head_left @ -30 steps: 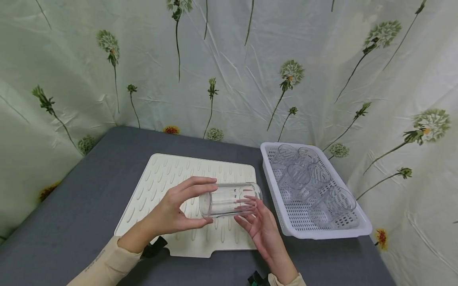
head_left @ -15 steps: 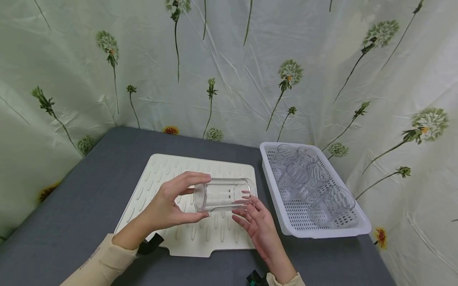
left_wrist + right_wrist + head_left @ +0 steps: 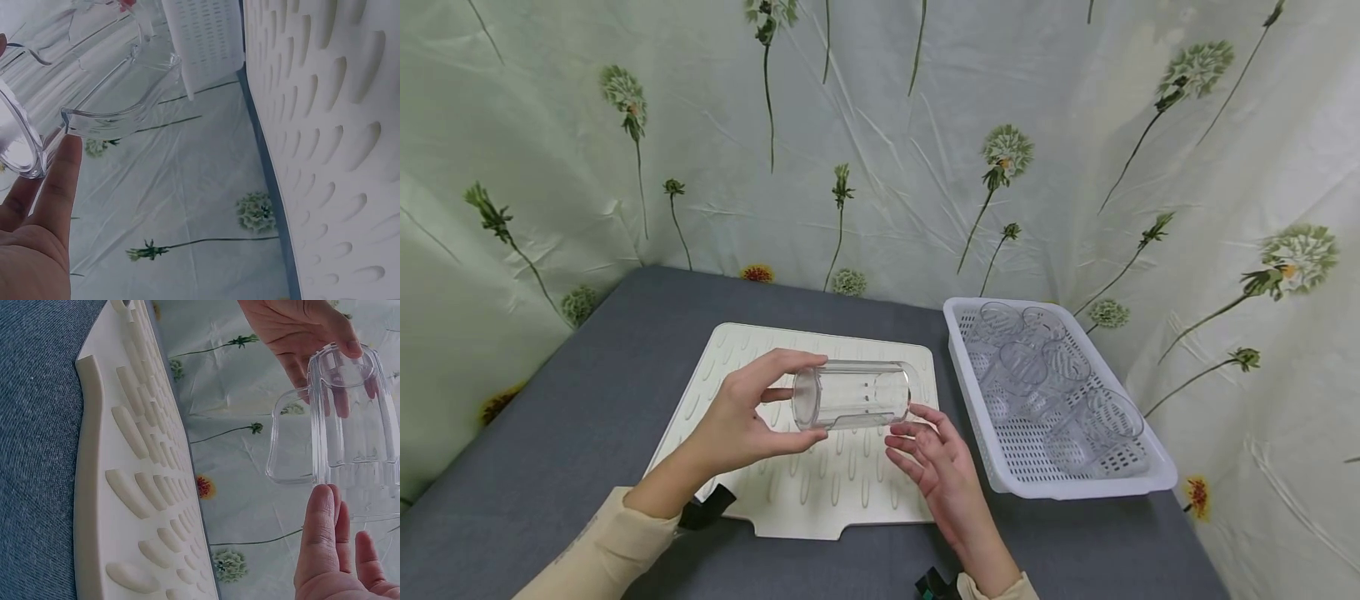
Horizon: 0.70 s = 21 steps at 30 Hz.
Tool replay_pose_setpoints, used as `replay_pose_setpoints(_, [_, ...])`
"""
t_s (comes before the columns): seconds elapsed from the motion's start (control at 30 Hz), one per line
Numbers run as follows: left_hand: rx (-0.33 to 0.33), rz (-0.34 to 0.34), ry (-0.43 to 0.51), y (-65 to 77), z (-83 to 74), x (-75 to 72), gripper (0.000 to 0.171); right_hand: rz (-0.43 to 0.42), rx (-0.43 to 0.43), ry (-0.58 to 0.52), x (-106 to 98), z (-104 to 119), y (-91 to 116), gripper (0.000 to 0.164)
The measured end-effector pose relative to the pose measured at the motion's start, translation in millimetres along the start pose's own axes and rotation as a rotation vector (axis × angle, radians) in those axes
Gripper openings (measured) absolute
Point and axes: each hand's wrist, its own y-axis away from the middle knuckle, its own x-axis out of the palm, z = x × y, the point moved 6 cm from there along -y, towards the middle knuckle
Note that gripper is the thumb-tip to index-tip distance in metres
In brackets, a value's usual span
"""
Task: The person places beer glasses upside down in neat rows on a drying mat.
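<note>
A clear mug (image 3: 853,395) with a side handle (image 3: 290,440) lies sideways in the air over the cream ridged mat (image 3: 805,492). My left hand (image 3: 745,412) grips it round the base end, thumb on one side and fingers on the other. In the left wrist view, fingers of that hand reach along the mug (image 3: 119,81) near its handle. My right hand (image 3: 936,454) has its fingers loosely bent and spread, with the fingertips right at the rim end. The right wrist view shows these fingertips close below the mug wall.
A white perforated basket (image 3: 1000,479) with several clear glasses (image 3: 1093,429) stands right of the mat on the dark grey tabletop (image 3: 572,417). Behind the table hangs a flower-printed curtain (image 3: 887,208).
My left hand has carried the mug left and slightly up, away from the right hand. The right fingers, which overlapped the mug before, now sit at its rim end.
</note>
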Motion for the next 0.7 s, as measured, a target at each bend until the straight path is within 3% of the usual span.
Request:
replay_pose_setpoints(0.4, [-0.08, -0.036, -0.038, -2.9, 11.4, -8.9, 0.08, -0.032, -0.012, 0.026, -2, -2, -2, 0.038])
replay_pose_setpoints(0.7, [-0.103, -0.064, -0.105, -7.9, 17.3, -18.7, 0.076, -0.049, -0.018, 0.059, -3, -3, -2, 0.031])
